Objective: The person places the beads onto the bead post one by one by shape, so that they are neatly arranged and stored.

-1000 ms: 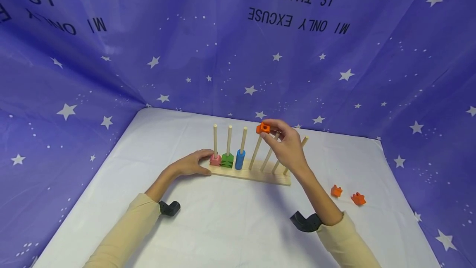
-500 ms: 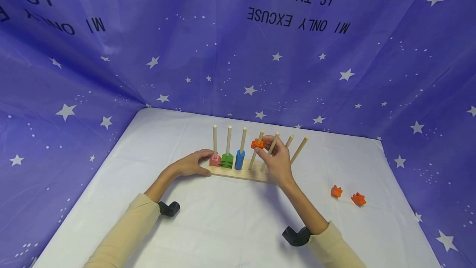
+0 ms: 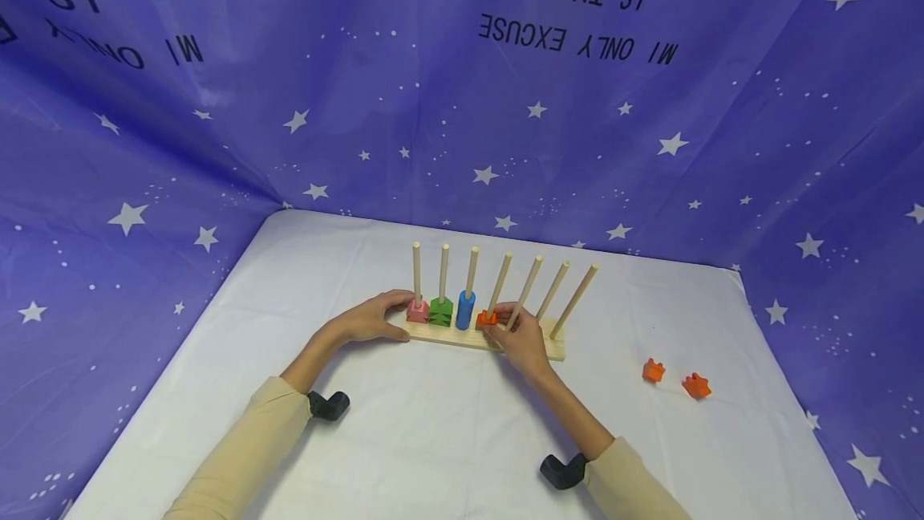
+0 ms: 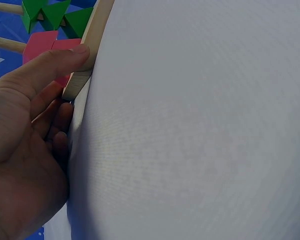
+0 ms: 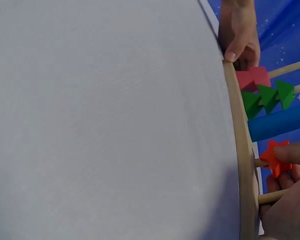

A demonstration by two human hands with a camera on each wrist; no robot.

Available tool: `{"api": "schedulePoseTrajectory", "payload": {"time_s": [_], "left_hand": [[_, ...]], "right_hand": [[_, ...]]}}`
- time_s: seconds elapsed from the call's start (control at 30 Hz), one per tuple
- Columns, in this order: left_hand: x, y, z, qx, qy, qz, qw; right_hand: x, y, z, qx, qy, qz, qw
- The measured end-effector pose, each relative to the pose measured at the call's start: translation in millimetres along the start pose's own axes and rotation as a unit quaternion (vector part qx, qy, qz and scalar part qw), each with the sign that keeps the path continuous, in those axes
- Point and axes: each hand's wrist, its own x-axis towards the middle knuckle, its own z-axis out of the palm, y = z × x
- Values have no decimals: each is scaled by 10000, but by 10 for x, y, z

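Note:
My left hand (image 3: 371, 317) grips the left end of a wooden peg board (image 3: 451, 337), thumb on its front edge. My right hand (image 3: 523, 341) pinches an orange star-shaped block (image 5: 276, 159) low on the fourth peg from the left. A short bit of that peg shows between star and base in the right wrist view. Pink blocks (image 3: 417, 311) sit on the first peg, green triangular blocks (image 3: 441, 311) on the second, and a blue cylinder stack (image 3: 465, 310) on the third. The right hand's fingers partly hide the fifth peg (image 3: 527, 287).
Two more orange star blocks lie on the white tablecloth to the right, one nearer (image 3: 653, 371) and one farther right (image 3: 697, 385). A purple star-printed curtain (image 3: 462, 103) rises behind and beside the table. Black wrist mounts (image 3: 563, 472) jut from both sleeves.
The right hand has brought the orange star block from the top of the fourth peg down close to the base. My left hand stays where it was.

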Motion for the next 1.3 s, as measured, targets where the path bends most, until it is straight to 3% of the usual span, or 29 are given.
{"api": "schedulePoseTrajectory", "payload": {"time_s": [0.17, 0.3, 0.43, 0.57, 0.7, 0.8, 0.9, 1.03, 1.17, 1.3], "left_hand": [[-5, 8, -4, 35, 10, -23, 10000], [-2, 5, -2, 7, 0, -61, 10000], [12, 7, 10, 60, -18, -4, 10000], [16, 6, 14, 67, -7, -22, 10000], [4, 16, 7, 86, 17, -33, 10000], [-9, 28, 2, 112, 21, -27, 9999], [-16, 29, -4, 73, 33, -28, 10000], [-26, 11, 4, 5, 38, -38, 10000], [-23, -2, 12, -25, 52, -27, 10000], [-15, 0, 11, 24, 43, -44, 10000]], "right_hand": [[-15, 10, 1, -184, 0, 10, 9998], [-61, -33, -86, -31, -238, 97, 9997], [-185, -73, -296, -114, -564, 216, 9981], [-333, -112, -604, -410, -676, 12, 9969], [-472, -117, -1000, -604, -317, -426, 9968], [-573, -100, -1339, -828, 175, -495, 9952], [-652, -87, -1667, -1038, 770, -176, 9915], [-753, -22, -2023, -1542, 1405, 436, 9770], [-857, 68, -2201, -2195, 1575, 895, 9587], [-913, 137, -2239, -2575, 1409, 1240, 9479]]}}
